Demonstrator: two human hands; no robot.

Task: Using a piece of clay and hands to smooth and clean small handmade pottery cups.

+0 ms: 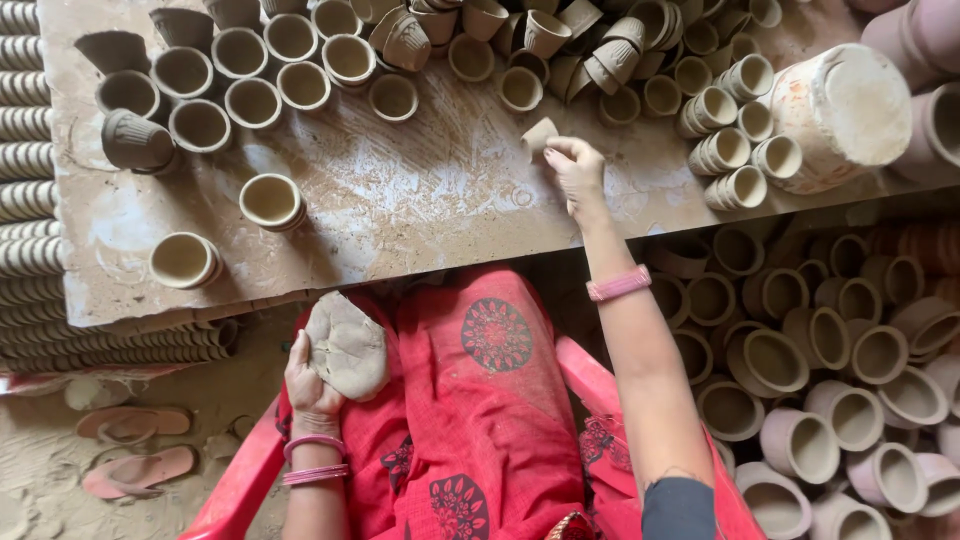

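Dusty floor with pink sandals (135, 470) lower left. Nearer, over a red lap, left hand (310, 385) clamped on a clay lump (348, 345), long axis running up-down. Beyond, right hand (577, 172) on the bench (400, 210), pinching a small cup (540, 135), mouth hidden. Farther back, cups (300, 60) crowding, cut off at top.

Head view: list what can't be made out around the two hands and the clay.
- Left hand: palm and fingertips hidden behind the flat clay lump.
- Right hand: the small clay piece is partly covered by the fingers; its shape is unclear.
- Large pale pot: lies on its side, inside unseen.
- Stacked cups: cut by the left edge.
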